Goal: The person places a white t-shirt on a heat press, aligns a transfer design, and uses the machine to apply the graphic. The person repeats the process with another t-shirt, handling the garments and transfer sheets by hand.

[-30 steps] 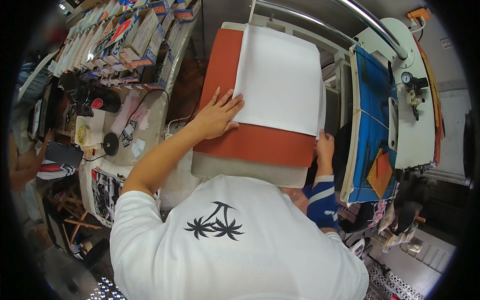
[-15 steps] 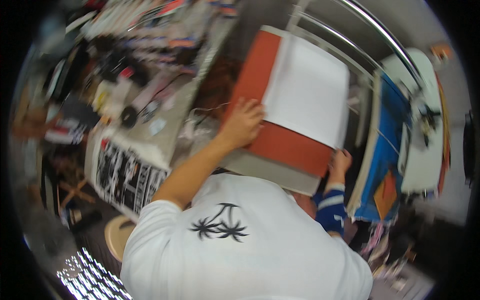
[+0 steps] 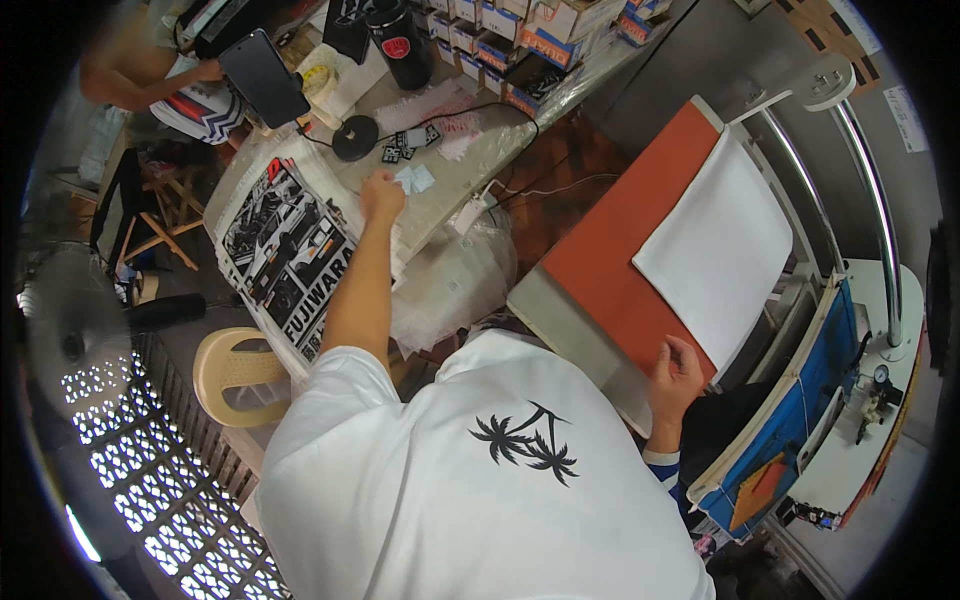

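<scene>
My left hand (image 3: pixel 382 197) reaches onto the cluttered table, its fingers curled down beside small pale blue squares (image 3: pixel 415 180). Whatever it may pinch is too small to make out. My right hand (image 3: pixel 677 378) hovers by the near right corner of a flat red pad (image 3: pixel 620 260), fingers loosely bent and apart, holding nothing. A smooth white cloth (image 3: pixel 715 250) lies over the right part of the pad, its near corner close to that hand. Left of my left forearm lies a stack of white pieces (image 3: pixel 285 240) with a black car print.
Behind the pad rises a chrome bar (image 3: pixel 880 210); a blue panel (image 3: pixel 790 410) stands at right. The table holds a black bottle (image 3: pixel 400 45), a phone (image 3: pixel 264 78) on a stand and small boxes (image 3: pixel 555 25). A beige chair (image 3: pixel 235 375) stands left; another person (image 3: pixel 150 75) sits beyond.
My left hand has left the red pad and moved left onto the table. My right hand has let go of the pad's corner area and lifted. The view has swung left.
</scene>
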A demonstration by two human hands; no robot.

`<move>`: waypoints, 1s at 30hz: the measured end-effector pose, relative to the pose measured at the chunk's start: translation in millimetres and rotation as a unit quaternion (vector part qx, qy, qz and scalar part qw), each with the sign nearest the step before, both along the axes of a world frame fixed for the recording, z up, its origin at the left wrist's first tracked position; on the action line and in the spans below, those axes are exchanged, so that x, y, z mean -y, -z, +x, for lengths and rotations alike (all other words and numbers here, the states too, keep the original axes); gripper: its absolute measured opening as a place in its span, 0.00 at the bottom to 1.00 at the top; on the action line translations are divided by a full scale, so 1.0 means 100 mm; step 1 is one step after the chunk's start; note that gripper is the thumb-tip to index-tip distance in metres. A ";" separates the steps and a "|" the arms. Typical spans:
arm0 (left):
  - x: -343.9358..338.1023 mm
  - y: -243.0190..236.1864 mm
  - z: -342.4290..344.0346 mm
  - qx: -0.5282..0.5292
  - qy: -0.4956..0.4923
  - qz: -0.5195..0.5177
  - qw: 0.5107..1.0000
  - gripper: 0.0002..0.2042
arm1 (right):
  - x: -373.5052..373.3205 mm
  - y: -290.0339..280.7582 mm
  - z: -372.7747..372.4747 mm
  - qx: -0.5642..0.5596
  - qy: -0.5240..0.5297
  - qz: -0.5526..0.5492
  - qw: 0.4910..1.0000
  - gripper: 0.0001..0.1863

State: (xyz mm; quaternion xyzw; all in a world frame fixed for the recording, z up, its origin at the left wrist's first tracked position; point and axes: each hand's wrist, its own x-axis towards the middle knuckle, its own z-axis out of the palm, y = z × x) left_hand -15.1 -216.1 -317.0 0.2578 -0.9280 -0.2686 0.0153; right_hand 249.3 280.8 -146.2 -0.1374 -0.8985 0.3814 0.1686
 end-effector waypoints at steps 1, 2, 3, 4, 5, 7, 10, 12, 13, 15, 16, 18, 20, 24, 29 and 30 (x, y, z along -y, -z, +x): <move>0.04 0.03 -0.01 0.017 0.023 -0.022 0.999 0.14 | 0.06 -0.02 0.00 0.008 -0.014 -0.005 1.000 0.06; 0.05 0.07 -0.01 0.035 0.047 -0.043 0.997 0.17 | 0.09 -0.04 0.01 0.017 -0.027 -0.009 0.999 0.06; 0.04 0.07 -0.02 0.058 0.042 -0.046 0.996 0.19 | 0.10 -0.05 0.01 0.024 -0.033 -0.008 0.999 0.06; 0.03 0.07 -0.03 0.082 0.037 -0.049 0.995 0.21 | 0.11 -0.06 0.02 0.031 -0.039 -0.006 0.999 0.07; 0.01 0.07 -0.03 0.105 0.032 -0.052 0.993 0.24 | 0.11 -0.06 0.03 0.039 -0.045 -0.004 0.998 0.07; 0.09 0.15 -0.06 0.096 0.045 -0.030 0.994 0.24 | 0.11 -0.06 0.04 0.034 -0.044 -0.006 0.998 0.07; 0.15 0.28 -0.02 0.027 0.065 -0.017 0.997 0.24 | 0.09 -0.04 0.05 0.023 -0.039 -0.009 0.999 0.06; 0.19 0.30 -0.03 0.003 0.082 -0.008 0.997 0.24 | 0.10 -0.04 0.05 0.019 -0.037 -0.011 0.999 0.07; 0.20 0.29 -0.04 0.013 0.092 -0.001 0.996 0.24 | 0.11 -0.06 0.05 0.019 -0.039 -0.013 0.999 0.07; 0.21 0.26 -0.07 0.011 0.111 -0.008 0.994 0.24 | 0.15 -0.05 0.05 0.024 -0.034 -0.033 0.999 0.07; 0.21 0.25 -0.09 0.000 0.120 -0.022 0.993 0.24 | 0.17 -0.04 0.06 0.030 -0.029 -0.052 0.998 0.06; 0.23 0.25 -0.10 -0.004 0.136 -0.029 0.990 0.23 | 0.19 -0.02 0.07 0.041 -0.023 -0.075 0.996 0.06; 0.27 0.26 -0.11 0.011 0.151 -0.016 0.988 0.22 | 0.20 -0.01 0.09 0.052 -0.021 -0.083 0.995 0.06; 0.36 0.33 -0.15 0.009 0.183 -0.022 0.983 0.20 | 0.15 0.05 0.12 0.054 -0.035 -0.069 0.996 0.06; 0.35 0.29 -0.13 -0.038 0.218 0.012 0.975 0.19 | 0.13 0.07 0.12 0.058 -0.039 -0.072 0.995 0.05; 0.36 0.28 -0.16 -0.031 0.228 0.002 0.973 0.18 | 0.14 0.06 0.12 0.057 -0.041 -0.072 0.995 0.05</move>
